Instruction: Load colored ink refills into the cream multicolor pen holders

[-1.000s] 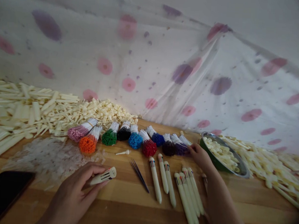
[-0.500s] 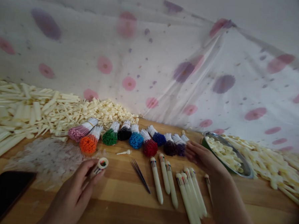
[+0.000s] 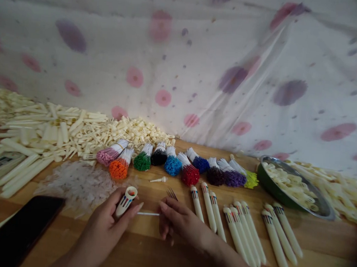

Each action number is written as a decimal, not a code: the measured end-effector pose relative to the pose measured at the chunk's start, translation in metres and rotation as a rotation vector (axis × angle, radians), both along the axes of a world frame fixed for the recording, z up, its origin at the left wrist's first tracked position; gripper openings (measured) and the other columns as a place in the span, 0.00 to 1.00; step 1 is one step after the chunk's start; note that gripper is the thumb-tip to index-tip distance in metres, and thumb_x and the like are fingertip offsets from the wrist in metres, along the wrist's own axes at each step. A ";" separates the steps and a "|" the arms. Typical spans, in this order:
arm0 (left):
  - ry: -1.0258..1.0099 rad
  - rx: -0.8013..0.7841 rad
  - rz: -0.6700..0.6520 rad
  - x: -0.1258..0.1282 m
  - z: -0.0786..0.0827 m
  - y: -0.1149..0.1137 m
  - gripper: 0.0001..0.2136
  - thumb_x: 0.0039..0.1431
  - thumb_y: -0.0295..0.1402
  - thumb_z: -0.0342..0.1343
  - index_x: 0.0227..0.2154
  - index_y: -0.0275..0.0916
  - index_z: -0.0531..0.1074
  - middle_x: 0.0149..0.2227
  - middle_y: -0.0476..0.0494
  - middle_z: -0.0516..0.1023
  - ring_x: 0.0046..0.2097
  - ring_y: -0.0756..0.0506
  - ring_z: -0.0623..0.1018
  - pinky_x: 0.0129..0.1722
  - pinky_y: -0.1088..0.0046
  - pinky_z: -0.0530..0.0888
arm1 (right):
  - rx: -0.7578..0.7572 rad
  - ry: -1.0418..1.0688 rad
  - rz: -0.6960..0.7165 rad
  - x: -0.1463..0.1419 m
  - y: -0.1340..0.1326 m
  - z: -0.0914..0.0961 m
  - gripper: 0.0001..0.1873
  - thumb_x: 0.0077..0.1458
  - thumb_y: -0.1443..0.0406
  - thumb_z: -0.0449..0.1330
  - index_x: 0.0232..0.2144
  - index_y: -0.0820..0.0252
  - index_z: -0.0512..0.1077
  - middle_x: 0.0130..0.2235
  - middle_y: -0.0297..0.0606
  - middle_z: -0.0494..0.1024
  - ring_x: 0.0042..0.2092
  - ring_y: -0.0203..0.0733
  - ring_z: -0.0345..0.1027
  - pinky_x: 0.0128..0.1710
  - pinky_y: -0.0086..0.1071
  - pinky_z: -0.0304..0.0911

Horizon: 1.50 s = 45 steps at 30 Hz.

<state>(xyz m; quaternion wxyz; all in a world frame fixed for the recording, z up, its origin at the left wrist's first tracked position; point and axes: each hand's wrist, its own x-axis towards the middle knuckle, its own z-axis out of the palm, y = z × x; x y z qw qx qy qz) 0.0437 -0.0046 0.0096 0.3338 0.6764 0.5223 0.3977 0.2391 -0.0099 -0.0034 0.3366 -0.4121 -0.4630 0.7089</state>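
Note:
My left hand [image 3: 106, 217] is closed around a cream multicolor pen barrel [image 3: 125, 202]. Its open top faces up, with coloured bits inside and coloured sliders along its side. Between my right hand's [image 3: 181, 221] thumb and fingers is a thin white ink refill [image 3: 148, 214], pointing left toward my left thumb; its other end is hidden in the fingers. Tweezers [image 3: 172, 194] lie partly covered by my right hand. Behind the hands a small cream plunger-like part [image 3: 158, 180] rests on the table. Bundles of refills stand in a row, among them orange [image 3: 118, 169], red [image 3: 190, 174] and yellow [image 3: 251, 179].
Finished-looking cream pens [image 3: 241, 230] lie in groups at the right. A green metal bowl [image 3: 282, 200] holds cream rings. Cream parts [image 3: 67, 131] are heaped at the left, clear plastic pieces [image 3: 74, 186] in front of them. A dark phone [image 3: 26, 229] lies at the lower left.
My right hand has come from the bundles at the right to the middle, now with a white refill. My left hand still grips the barrel. The view has shifted slightly left.

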 end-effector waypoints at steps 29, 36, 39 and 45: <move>-0.045 0.026 0.157 -0.011 -0.005 0.014 0.09 0.50 0.42 0.57 0.31 0.44 0.69 0.28 0.53 0.79 0.32 0.47 0.79 0.32 0.79 0.75 | 0.389 -0.239 -0.245 0.003 -0.001 0.006 0.15 0.43 0.59 0.66 0.34 0.58 0.72 0.28 0.33 0.74 0.29 0.36 0.65 0.29 0.29 0.59; -0.099 -0.043 0.180 -0.008 0.001 0.016 0.12 0.46 0.45 0.58 0.29 0.43 0.71 0.27 0.51 0.80 0.32 0.46 0.80 0.33 0.76 0.76 | 0.292 -0.132 -0.343 -0.004 -0.001 0.007 0.19 0.39 0.51 0.66 0.23 0.60 0.71 0.19 0.30 0.68 0.21 0.31 0.59 0.21 0.26 0.55; -0.107 -0.040 0.187 -0.007 0.001 0.016 0.12 0.45 0.45 0.58 0.28 0.43 0.70 0.27 0.51 0.80 0.32 0.45 0.80 0.34 0.75 0.76 | 0.268 -0.085 -0.378 -0.005 -0.002 0.009 0.18 0.37 0.52 0.68 0.22 0.61 0.71 0.19 0.29 0.69 0.20 0.30 0.60 0.20 0.25 0.56; -0.084 0.068 0.188 -0.010 -0.004 0.012 0.09 0.49 0.43 0.58 0.29 0.44 0.69 0.27 0.54 0.78 0.31 0.48 0.78 0.32 0.79 0.75 | 0.089 0.102 -0.339 -0.003 0.005 0.006 0.19 0.33 0.56 0.71 0.24 0.62 0.70 0.21 0.31 0.74 0.19 0.30 0.64 0.19 0.24 0.59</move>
